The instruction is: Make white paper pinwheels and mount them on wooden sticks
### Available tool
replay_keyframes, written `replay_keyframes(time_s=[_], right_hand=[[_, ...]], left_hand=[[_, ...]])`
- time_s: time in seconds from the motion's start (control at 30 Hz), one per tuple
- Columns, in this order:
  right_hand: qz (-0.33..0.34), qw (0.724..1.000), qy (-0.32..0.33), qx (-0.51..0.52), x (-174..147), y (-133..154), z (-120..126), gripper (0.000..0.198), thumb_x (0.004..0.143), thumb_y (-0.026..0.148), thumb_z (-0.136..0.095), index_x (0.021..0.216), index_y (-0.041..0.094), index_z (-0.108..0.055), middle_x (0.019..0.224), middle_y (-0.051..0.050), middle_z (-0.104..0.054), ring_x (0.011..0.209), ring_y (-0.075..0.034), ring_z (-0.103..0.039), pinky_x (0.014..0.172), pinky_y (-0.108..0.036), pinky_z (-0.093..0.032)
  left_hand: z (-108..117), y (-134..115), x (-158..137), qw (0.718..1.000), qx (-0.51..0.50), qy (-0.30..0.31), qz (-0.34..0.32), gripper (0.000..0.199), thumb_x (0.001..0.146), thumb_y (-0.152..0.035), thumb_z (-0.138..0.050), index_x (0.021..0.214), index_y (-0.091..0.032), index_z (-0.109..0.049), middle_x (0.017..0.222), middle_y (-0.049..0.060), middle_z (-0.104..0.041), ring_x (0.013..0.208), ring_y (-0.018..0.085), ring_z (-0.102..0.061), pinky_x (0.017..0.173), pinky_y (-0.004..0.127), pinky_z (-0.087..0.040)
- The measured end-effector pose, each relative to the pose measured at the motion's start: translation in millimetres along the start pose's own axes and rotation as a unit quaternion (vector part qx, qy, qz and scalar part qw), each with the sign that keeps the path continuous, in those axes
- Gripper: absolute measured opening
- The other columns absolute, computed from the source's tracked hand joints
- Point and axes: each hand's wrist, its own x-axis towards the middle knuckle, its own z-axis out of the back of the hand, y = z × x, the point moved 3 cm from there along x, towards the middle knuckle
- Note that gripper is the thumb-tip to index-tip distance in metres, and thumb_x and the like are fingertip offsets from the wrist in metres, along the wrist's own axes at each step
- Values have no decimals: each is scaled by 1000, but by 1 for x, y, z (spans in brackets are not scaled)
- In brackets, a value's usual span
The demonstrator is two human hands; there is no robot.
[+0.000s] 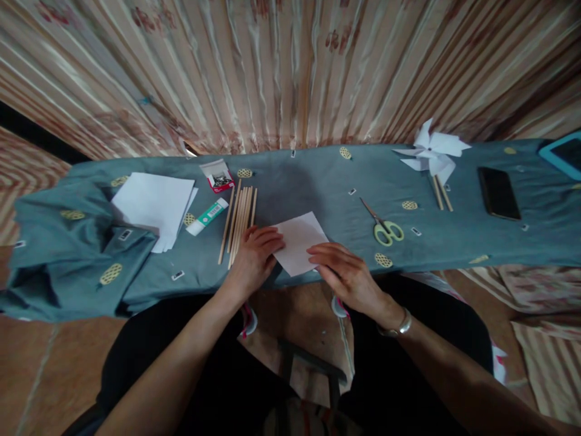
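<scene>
A square sheet of white paper [300, 241] is held in front of me near the table's front edge, turned so that one corner points away. My left hand [256, 254] grips its left corner with the fingers on top. At the right corner, my right hand [342, 269] has its fingers closed on the same sheet; the thumbs are mostly hidden. Several thin wooden sticks [240, 221] lie just beyond my left hand. Scissors with green handles [385, 231] rest to the right of the paper, apart from my right hand.
To the left lie a stack of white paper [154, 203], a glue stick [207, 217] and an open red-and-white box [218, 177] of small metal pieces. White paper pinwheels on sticks [433, 151], a black phone [499, 192] and a blue-edged device [563, 154] are at right. A curtain [290, 72] hangs behind.
</scene>
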Motion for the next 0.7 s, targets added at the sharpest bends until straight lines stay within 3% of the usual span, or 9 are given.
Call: replay_keyframes(time_s=[0.1, 0.17, 0.27, 0.33, 0.4, 0.47, 0.53, 0.7], right_hand=[[-85, 995, -33, 32, 0, -9, 6, 15, 97, 20, -57, 104, 23, -70, 105, -6, -77, 102, -20, -71, 94, -39, -57], [-159, 985, -55, 36, -1, -19, 8, 14, 95, 27, -60, 101, 23, -72, 99, -5, -78, 93, -21, -73, 87, -37, -58], [-240, 968, -72, 17, -1, -34, 6, 19, 92, 35, -61, 96, 21, -74, 85, -4, -76, 76, -20, -71, 72, -32, -57], [-270, 960, -71, 4, 0, -43, 4, 21, 90, 36, -62, 95, 20, -74, 76, -2, -74, 68, -18, -68, 65, -29, -53], [-292, 954, -63, -5, 3, -50, 1, 21, 89, 36, -63, 95, 19, -74, 72, -1, -72, 63, -17, -66, 61, -28, -50], [-302, 952, -53, -12, 6, -53, -1, 20, 88, 35, -64, 97, 19, -74, 71, -1, -73, 62, -16, -65, 60, -27, -49], [-297, 953, -48, -22, 8, -53, -2, 20, 88, 33, -63, 99, 20, -73, 76, -2, -75, 64, -17, -67, 62, -27, -51], [-256, 962, -56, -79, 9, -51, -4, 20, 91, 32, -61, 104, 20, -71, 84, -5, -77, 70, -20, -70, 69, -30, -54]], left_hand=[[-3, 0, -4, 1000, -2, 18, 21, 22, 97, -22, -52, 110, -19, -70, 100, 8, -77, 94, 22, -72, 105, 51, -47], [-5, -1, -5, 1000, -2, 4, 24, 27, 99, -29, -51, 118, -18, -66, 103, 10, -77, 90, 23, -73, 99, 49, -52], [-5, -6, -2, 999, 1, -24, 37, 47, 99, -35, -54, 142, -17, -49, 120, 14, -72, 101, 27, -71, 94, 47, -55], [-2, -15, 0, 998, 23, -40, 32, 58, 98, -31, -55, 151, -18, -36, 137, 16, -63, 120, 30, -63, 101, 49, -52], [-2, -31, 0, 998, 56, -33, -4, 57, 97, -20, -53, 152, -20, -34, 151, 16, -50, 139, 31, -48, 114, 51, -42], [-7, -48, -4, 995, 68, 6, -68, 54, 98, -13, -47, 150, -20, -36, 152, 14, -50, 146, 28, -39, 119, 51, -34], [-16, -57, -11, 992, 83, 58, -76, 52, 100, -21, -48, 150, -15, -36, 155, 16, -46, 151, 29, -31, 121, 54, -30], [-33, -55, -24, 985, 122, 106, -51, 65, 97, -43, -54, 150, -10, -36, 157, 19, -42, 151, 38, -26, 121, 64, -22]])
